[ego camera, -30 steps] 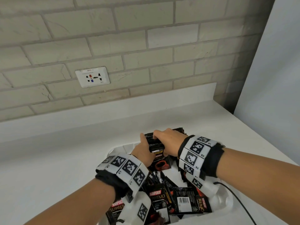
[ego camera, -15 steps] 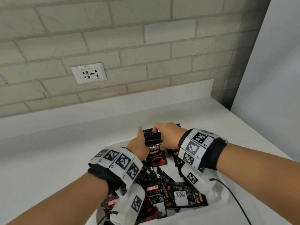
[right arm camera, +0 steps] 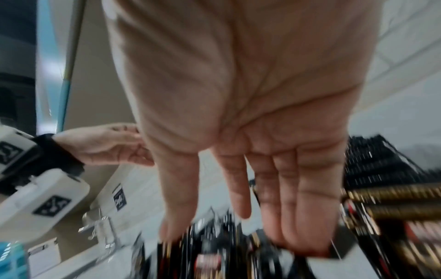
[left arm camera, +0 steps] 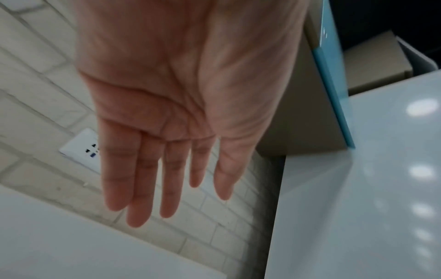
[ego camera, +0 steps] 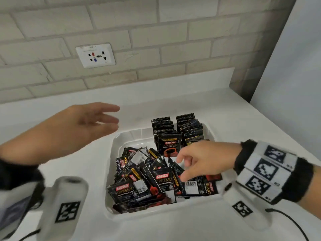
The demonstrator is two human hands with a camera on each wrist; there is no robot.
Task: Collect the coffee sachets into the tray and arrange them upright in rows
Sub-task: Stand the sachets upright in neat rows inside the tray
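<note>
While our left hand [ego camera: 81, 124] floats above the white counter [ego camera: 225, 108], off the tray's left rim, its fingers lie straight and spread, holding nothing; the left wrist view confirms a flat bare palm [left arm camera: 167, 90]. Our right hand [ego camera: 201, 159] hangs over the white tray [ego camera: 112, 164], fingers extended and slightly drooped toward the loose heap; whether the fingertips [right arm camera: 303, 243] touch a sachet, we cannot tell, blur hides it. No grip seen. Two rows of upright Kopiko sachets [ego camera: 177, 133] stand at the tray's far end, serrated top edges up, long axes vertical, faces turned toward us. Loose sachets [ego camera: 149, 180] fill the tray's near part, lying flat or tilted, long axes every which way. Packs are black with red logos, a red cup, white barcode panels. Wall socket [ego camera: 95, 55] sits on the brick behind the tray.
</note>
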